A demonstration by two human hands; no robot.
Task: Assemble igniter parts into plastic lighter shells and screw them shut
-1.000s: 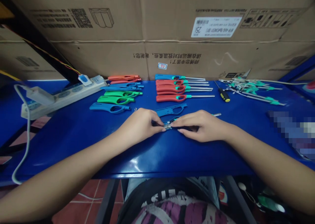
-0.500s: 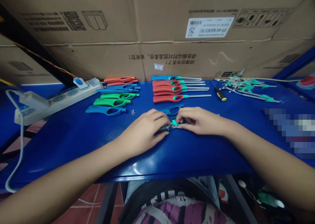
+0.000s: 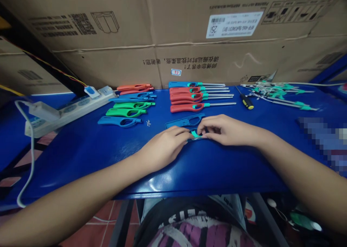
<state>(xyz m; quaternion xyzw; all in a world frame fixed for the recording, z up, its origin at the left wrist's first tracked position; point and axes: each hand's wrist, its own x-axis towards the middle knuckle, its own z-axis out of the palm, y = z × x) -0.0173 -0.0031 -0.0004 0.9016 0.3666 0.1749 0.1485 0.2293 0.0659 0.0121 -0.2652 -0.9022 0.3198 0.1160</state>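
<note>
A partly assembled stick lighter lies low over the table between my two hands. Its teal trigger [image 3: 195, 133] and some thin wire show, along with a bit of blue casing, while the rest is under my fingers. From the left, my left hand [image 3: 165, 145] is closed over the handle end, its thumb mostly out of sight. My right hand [image 3: 221, 129] pinches the lighter just right of the trigger with bent fingers. Just behind them rests a loose blue casing half [image 3: 180, 122], its loop end close to my right fingers.
Red and blue stick lighters [image 3: 187, 97] lie in a stack behind. Coloured casing halves [image 3: 120, 121] and small screws [image 3: 148, 123] are left, near a power strip [image 3: 78, 106]. A screwdriver [image 3: 246, 101] and teal-triggered lighter inner parts [image 3: 282, 93] lie right. Cardboard [image 3: 108, 66] stands behind.
My left fingers and thumb have come down over the handle end, covering the dark part that showed between them. My right hand keeps its pinch by the trigger. The view has shifted slightly.
</note>
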